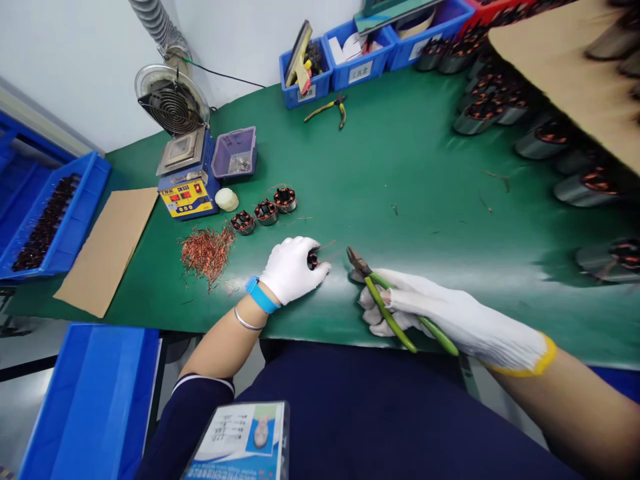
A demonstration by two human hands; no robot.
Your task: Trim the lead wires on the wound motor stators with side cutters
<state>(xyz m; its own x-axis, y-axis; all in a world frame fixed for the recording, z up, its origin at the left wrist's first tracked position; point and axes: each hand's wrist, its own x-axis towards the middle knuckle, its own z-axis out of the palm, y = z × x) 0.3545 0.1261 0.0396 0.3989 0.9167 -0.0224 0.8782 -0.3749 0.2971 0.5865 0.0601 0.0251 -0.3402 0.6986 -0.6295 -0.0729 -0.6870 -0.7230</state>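
My left hand [293, 270], in a white glove with a blue wrist strap, is closed around a small motor stator [313, 259] on the green bench. The hand covers most of it, and thin wire ends stick out to its right. In my gloved right hand [395, 303] are green-handled cutting pliers [383, 303]. Their jaws point up and left, a short way right of the stator and apart from it. Beyond my left hand stand three copper-wound stators [266, 212] in a slanting row. A heap of copper wire clippings [206, 253] lies left of that hand.
A blue and yellow solder pot [187, 190] stands back left beside a purple bin [235, 153], below a fan-like extractor [175, 107]. Spare pliers [330, 110] lie near the blue boxes [307, 90]. Many stators [543, 141] and a cardboard sheet [565, 60] occupy the right.
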